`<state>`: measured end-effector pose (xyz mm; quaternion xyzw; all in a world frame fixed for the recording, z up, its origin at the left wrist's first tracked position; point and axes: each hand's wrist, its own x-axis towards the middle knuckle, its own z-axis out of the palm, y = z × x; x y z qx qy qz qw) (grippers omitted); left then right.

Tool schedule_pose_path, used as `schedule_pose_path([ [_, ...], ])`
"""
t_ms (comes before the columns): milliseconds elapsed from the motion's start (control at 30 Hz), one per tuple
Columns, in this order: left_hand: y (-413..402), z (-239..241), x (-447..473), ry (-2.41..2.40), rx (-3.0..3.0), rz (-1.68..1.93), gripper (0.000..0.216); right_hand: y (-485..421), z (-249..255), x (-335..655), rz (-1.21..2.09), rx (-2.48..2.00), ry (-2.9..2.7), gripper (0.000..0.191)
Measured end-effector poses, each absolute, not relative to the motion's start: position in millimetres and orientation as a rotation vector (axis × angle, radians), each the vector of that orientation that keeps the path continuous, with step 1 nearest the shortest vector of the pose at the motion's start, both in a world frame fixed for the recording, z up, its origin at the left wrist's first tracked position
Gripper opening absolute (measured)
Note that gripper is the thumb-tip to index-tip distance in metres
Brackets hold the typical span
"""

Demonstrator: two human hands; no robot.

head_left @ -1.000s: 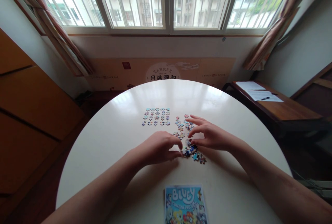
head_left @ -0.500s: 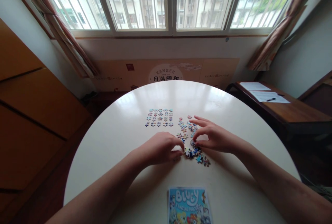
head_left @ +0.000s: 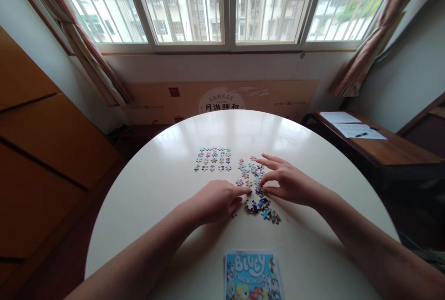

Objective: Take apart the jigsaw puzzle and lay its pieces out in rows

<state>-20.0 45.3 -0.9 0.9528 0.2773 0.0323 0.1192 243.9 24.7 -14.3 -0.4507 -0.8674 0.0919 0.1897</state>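
A loose heap of small colourful puzzle pieces [head_left: 257, 198] lies on the round white table [head_left: 167, 188]. My left hand [head_left: 217, 202] rests beside the heap's left edge, index finger stretched toward the pieces and the other fingers curled under. My right hand [head_left: 287, 180] hovers over the heap's right side with fingers spread, thumb and forefinger close together above a piece. To the left, sorted pieces [head_left: 213, 159] lie in neat rows. A Bluey puzzle box [head_left: 251, 276] sits at the table's near edge.
A dark wooden side table [head_left: 389, 149] with papers and a pen stands at the right. Wooden cabinets run along the left wall. A printed cardboard panel [head_left: 222, 98] leans below the window behind the table.
My left hand has gone from a thumb-and-finger pinch to a pointing index finger reaching toward the heap. My right hand has barely shifted. The camera view moved slightly.
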Motion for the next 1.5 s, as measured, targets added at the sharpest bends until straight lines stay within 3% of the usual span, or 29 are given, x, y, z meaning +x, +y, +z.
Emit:
schedule_pose_path([
  [167, 50, 0, -24, 1.003, 2.796, 0.146, 0.044, 24, -11, 247, 0.378, -1.208, -2.399, 0.005],
  [267, 54, 1, -27, 1.117, 2.780, 0.145, 0.036, 24, -6, 251, 0.575, -1.165, -2.349, 0.014],
  [500, 46, 1, -18, 1.056, 2.806, 0.059, 0.037, 23, 3, 247, 0.760, -1.013, -2.064, 0.016],
  [600, 45, 4, -17, 1.028, 2.758, 0.257, 0.039, 23, -2, 238, 0.696, -1.074, -2.002, 0.013],
  [733, 46, 11, -16, 0.986, 2.454, 0.715, 0.026, 18, -6, 223, 0.663, -1.090, -1.887, 0.014],
  [833, 46, 13, -13, 0.920, 2.216, 0.863, 0.018, 11, -6, 210, 0.705, -1.068, -1.838, 0.015],
  [1200, 51, 13, -16, 0.943, 1.749, 0.728, 0.023, 9, -11, 201, 0.621, -1.091, -1.944, 0.020],
  [1500, 77, 1, -38, 1.300, 2.279, 0.575, 0.010, 23, -11, 231, 0.534, -1.286, -1.744, 0.043],
])
